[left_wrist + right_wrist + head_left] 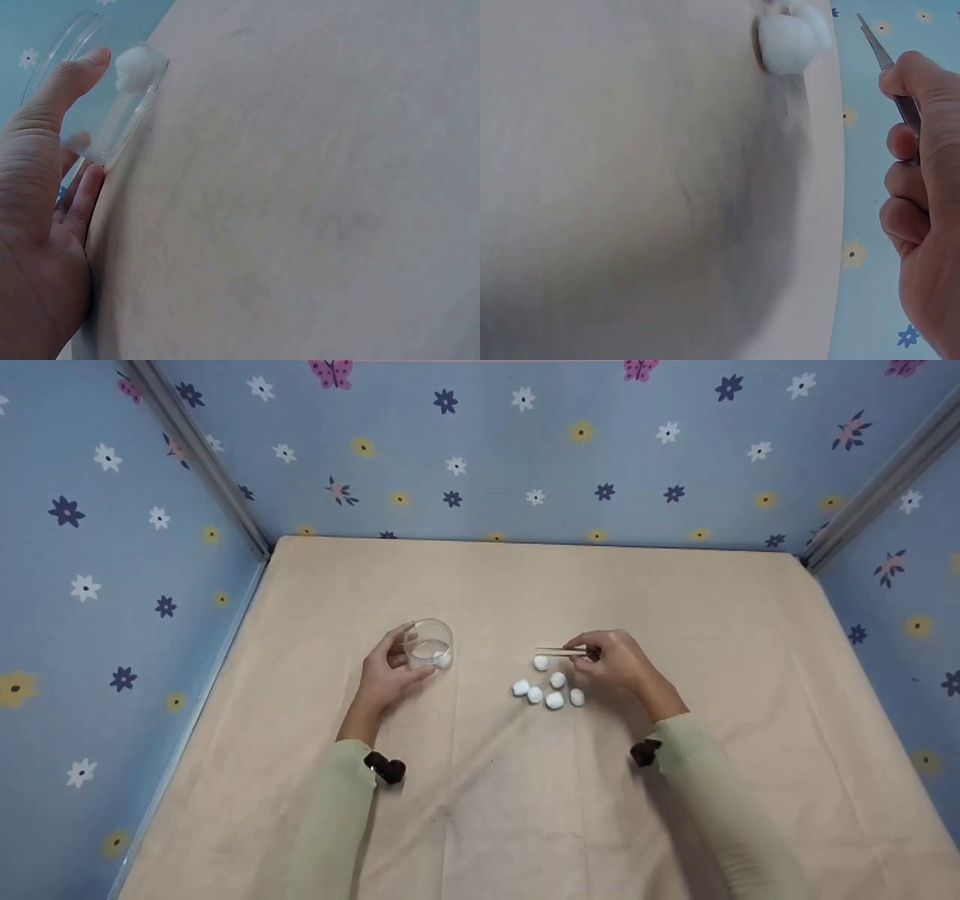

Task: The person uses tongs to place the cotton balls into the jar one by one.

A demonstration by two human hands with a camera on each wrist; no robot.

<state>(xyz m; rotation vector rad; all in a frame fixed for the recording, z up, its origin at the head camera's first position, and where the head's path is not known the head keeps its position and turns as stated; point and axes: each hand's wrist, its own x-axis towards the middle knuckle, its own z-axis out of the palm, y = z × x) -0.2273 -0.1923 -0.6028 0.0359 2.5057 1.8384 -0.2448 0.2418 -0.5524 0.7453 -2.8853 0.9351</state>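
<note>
My left hand (386,673) grips a clear round cup (430,631) from its left side, thumb in front and fingers behind. One white cotton ball (135,69) lies inside, at the cup's bottom, in the left wrist view. In my right hand (621,661) are metal tweezers (556,651), pinched between thumb and fingers, their tips pointing left. Nothing shows between the tips in the right wrist view. Several loose cotton balls (554,700) lie in a cluster on the cloth. The farthest cotton ball (541,663) sits just below the tweezer tips in the head view.
A beige cloth (480,810) with creases covers the table. Blue flowered panels (495,442) stand behind it and at both sides, with grey metal posts (202,450) at the back corners. A dark wrist device (385,768) is on each sleeve.
</note>
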